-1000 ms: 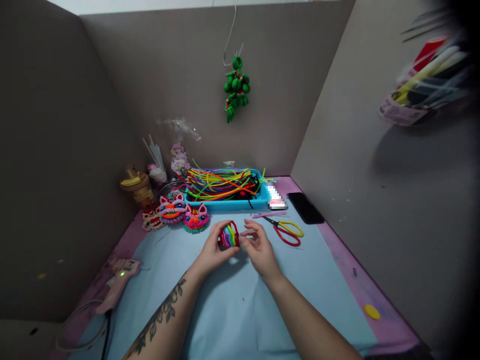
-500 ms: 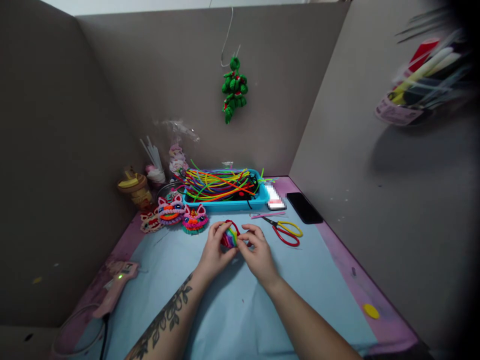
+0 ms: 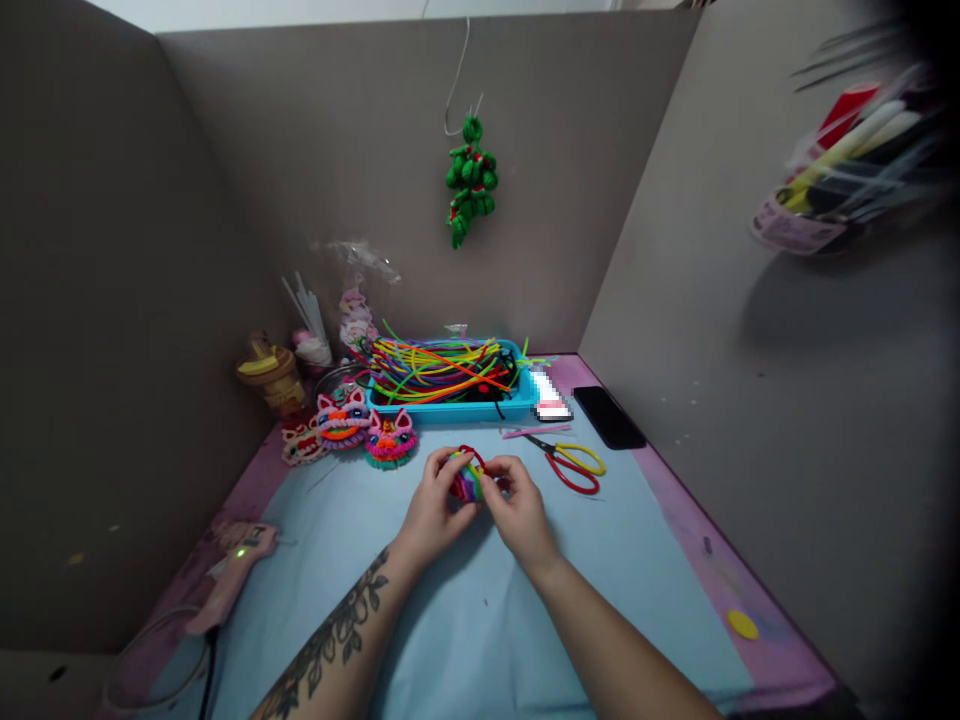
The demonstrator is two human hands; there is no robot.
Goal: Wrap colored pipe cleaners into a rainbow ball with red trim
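A small rainbow-striped piece with a red loop at its top is held between both hands above the light blue cloth. My left hand is closed round its left side, thumb below and fingers over the top. The fingers of my right hand pinch its right edge. Parts of the piece are hidden behind the fingers. To the right of my right hand lie scissors with one yellow and one red handle.
A blue tray of colourful pipe cleaners stands at the back, beside finished animal faces. A black phone lies right, a pink glue gun left. A green ornament hangs on the back panel.
The rainbow piece has shifted slightly right and turned a little in the hands. The fingers of my right hand have drawn in closer to it.
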